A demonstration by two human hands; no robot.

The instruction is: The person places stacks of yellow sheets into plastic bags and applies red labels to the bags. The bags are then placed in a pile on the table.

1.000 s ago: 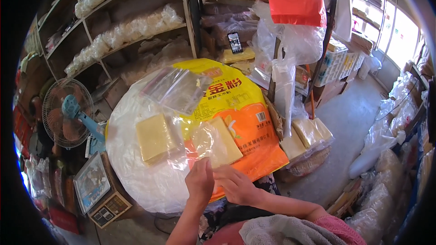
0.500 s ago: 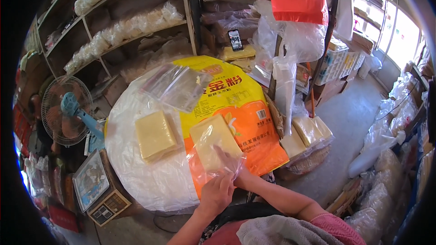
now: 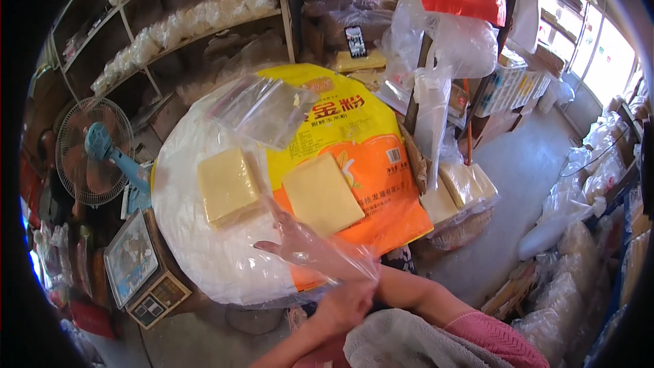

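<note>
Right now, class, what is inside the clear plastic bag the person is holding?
The right hand is inside the clear plastic bag, showing through it. The left hand covers part of the bag's edge; what lies behind it cannot be seen.

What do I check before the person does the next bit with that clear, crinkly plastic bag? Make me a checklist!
1. Bare right hand inside the clear, crinkly plastic bag, fingers spread: ok.
2. Bare left hand gripping the bag near the right wrist: ok.
3. Flat, pale-yellow square stack lying on the yellow-and-orange printed sack: ok.
4. That stack inside a bag: not ok, it lies bare.
5. Shiny, pale-yellow square stack on the left not touching the bag: cannot tell, they look very close.
6. Bag without any tears: cannot tell, it is too see-through and wrinkled.
</note>
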